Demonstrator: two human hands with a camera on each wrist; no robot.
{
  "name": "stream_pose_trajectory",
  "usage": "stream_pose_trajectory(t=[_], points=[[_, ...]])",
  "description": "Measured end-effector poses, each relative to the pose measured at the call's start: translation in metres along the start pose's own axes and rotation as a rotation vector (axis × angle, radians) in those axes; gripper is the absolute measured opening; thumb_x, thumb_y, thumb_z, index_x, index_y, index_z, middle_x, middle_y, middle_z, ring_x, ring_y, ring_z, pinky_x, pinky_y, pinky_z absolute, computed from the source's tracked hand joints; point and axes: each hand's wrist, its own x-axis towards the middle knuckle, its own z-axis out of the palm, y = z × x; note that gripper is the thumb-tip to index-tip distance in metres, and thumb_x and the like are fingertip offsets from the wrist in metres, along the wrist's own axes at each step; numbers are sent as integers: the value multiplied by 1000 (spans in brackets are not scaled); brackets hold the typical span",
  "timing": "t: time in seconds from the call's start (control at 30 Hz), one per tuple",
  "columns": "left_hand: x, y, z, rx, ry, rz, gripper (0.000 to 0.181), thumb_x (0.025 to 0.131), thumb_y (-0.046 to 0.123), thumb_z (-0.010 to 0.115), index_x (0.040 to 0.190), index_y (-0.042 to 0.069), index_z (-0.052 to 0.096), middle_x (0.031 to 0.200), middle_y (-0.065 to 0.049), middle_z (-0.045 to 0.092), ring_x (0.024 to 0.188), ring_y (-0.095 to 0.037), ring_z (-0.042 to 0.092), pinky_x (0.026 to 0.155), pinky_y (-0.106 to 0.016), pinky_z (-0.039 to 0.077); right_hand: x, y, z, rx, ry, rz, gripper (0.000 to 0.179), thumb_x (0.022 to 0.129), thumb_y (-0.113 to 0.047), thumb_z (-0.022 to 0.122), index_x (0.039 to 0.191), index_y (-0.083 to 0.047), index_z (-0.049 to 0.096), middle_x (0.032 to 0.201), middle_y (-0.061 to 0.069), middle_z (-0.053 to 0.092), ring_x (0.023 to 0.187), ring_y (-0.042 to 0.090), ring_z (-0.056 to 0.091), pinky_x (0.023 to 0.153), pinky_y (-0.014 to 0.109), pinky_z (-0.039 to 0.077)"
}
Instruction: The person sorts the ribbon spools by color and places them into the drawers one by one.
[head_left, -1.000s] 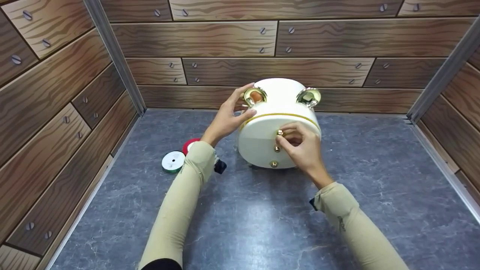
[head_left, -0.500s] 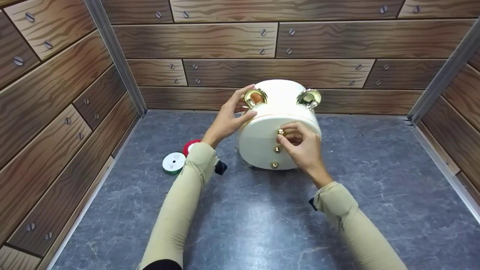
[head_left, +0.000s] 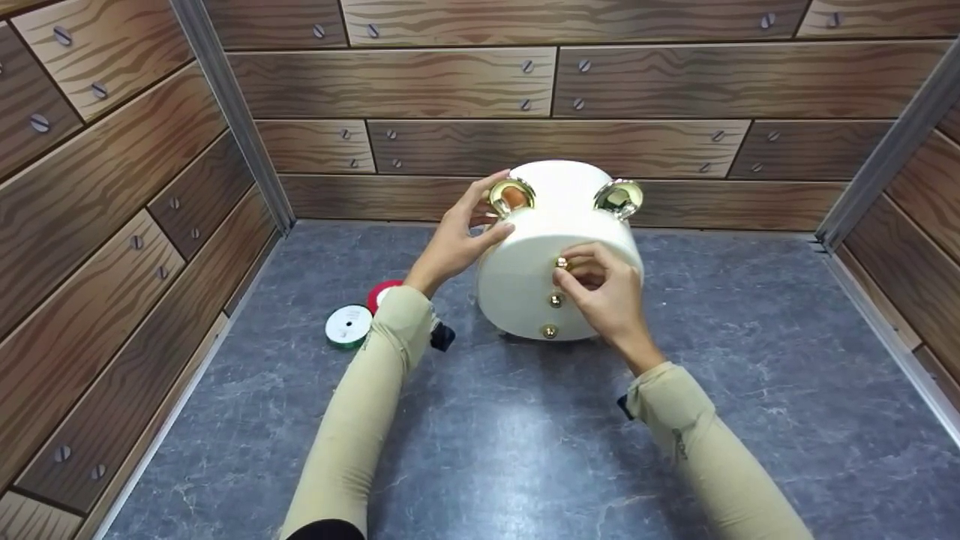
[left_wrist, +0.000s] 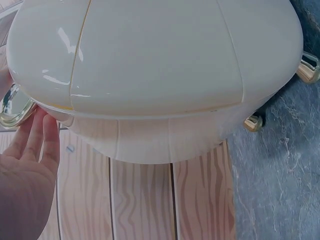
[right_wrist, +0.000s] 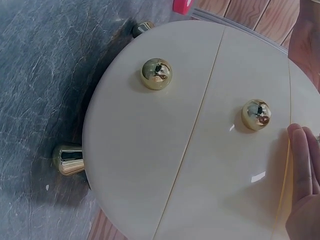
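A glossy white rounded drawer box point(head_left: 517, 289) stands on the floor with its front facing me. Two gold ear-shaped pieces, a left ear point(head_left: 511, 196) and a right ear point(head_left: 619, 199), rise from its top. My left hand point(head_left: 454, 240) rests on the box's upper left side, fingers extended beside the ear and thumb on the front top edge. With thumb and fingertips my right hand point(head_left: 611, 300) pinches the uppermost gold knob point(head_left: 561, 262). Below it are a middle knob point(head_left: 556, 300) and a bottom knob point(head_left: 550, 331). Seams divide the front in the right wrist view.
Left of the box lie a ribbon spool point(head_left: 349, 325) with a white face and green edge, and a red spool point(head_left: 381, 291) partly behind my left forearm. Short gold feet point(right_wrist: 69, 160) support the box. Wood-patterned walls point(head_left: 480, 82) enclose the grey marbled floor point(head_left: 495, 450).
The gold line behind the top edge of the box's front has thinned and then gone from the head view. Both hands keep nearly the same place.
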Motion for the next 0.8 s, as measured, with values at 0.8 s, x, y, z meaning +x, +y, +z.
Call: stream_pose_trajectory(t=[0.8], points=[[-1, 2, 0, 12, 6, -11, 72, 99, 30, 72, 162, 24, 37, 145, -3, 58, 123, -17, 65, 108, -40, 52, -6, 1, -10, 12, -60, 5, 26, 86, 8, 78, 111, 7, 73, 93, 22, 77, 76, 13, 74, 69, 22, 61]])
